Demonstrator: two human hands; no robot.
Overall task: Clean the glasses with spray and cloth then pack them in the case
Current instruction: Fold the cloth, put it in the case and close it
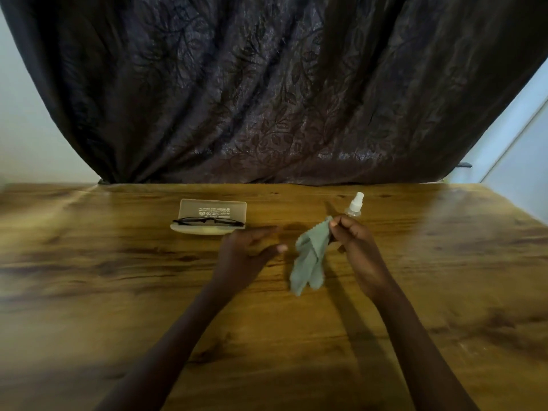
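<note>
Head view, looking down on a brown wood-grain table (415, 292). Right hand (353, 241) raised just above the tabletop, thumb and fingertips pinched on the top corner of a pale green soft cleaning cloth (310, 259); the cloth hangs down limp from that pinch, its lower end near or touching the wood, cannot tell which. Left hand (249, 250) just left of the cloth, palm turned toward it, fingers spread and holding nothing, thumb tip close to the cloth's edge but apart from it.

Small clear plastic spray bottle with white nozzle (355, 205) stands upright directly behind the right hand, its base hidden by the knuckles. Beige rectangular hard glasses case (212, 216) lies open at the far left of the hands, lid raised with printed text inside. Thin black-framed glasses (209, 222) rest across the case's lower half, well apart from both hands.

Dark leaf-patterned curtain (267, 84) hangs behind the table's far edge.
</note>
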